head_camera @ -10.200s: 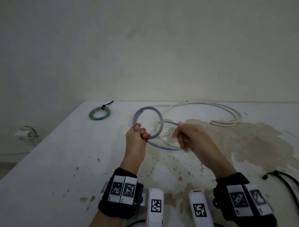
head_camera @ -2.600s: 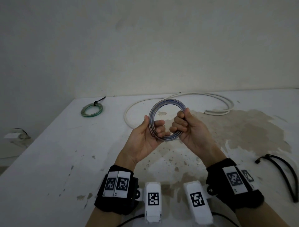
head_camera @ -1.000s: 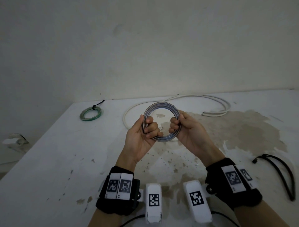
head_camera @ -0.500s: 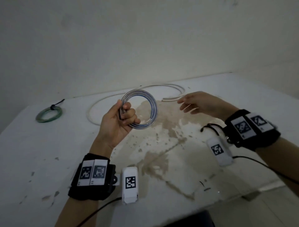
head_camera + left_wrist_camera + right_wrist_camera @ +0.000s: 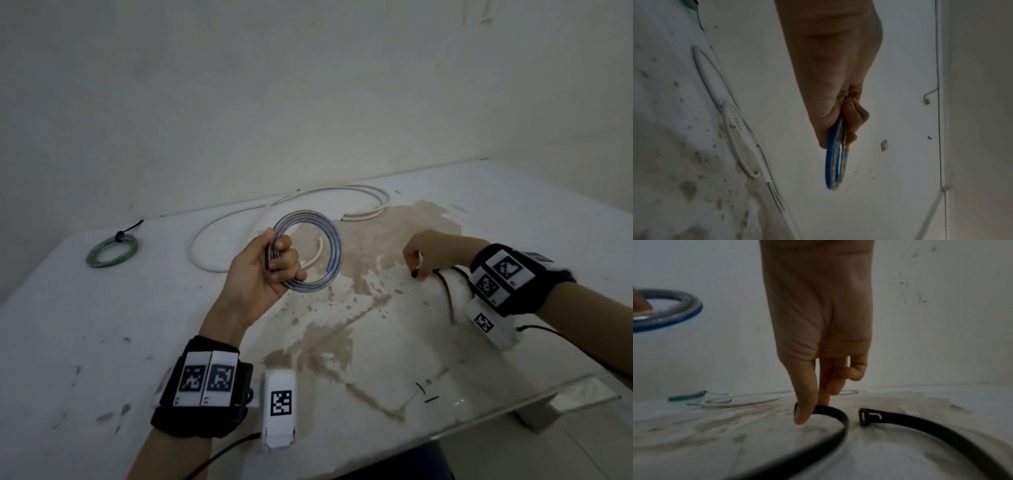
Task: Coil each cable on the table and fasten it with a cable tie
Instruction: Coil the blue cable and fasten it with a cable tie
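Observation:
My left hand (image 5: 270,270) holds a coiled clear-and-blue cable (image 5: 329,246) upright above the table, fingers curled round the left side of the ring; the left wrist view shows the coil (image 5: 835,162) edge-on under the fingers. My right hand (image 5: 423,253) is down at the table's right side, thumb and forefinger pinching the end of a black cable tie (image 5: 830,412). A second black cable tie (image 5: 920,421) lies just beside it, untouched. A loose white cable (image 5: 274,212) sprawls at the back of the table.
A green coil (image 5: 111,251) fastened with a black tie lies at the far left. The white table (image 5: 102,342) has brown stains in the middle. Its front-right edge (image 5: 513,407) is near my right forearm. A wall stands close behind.
My right hand let go of the coil, swung right and came down on the black cable ties, pinching one end. The left hand keeps the coil alone. My view turned right.

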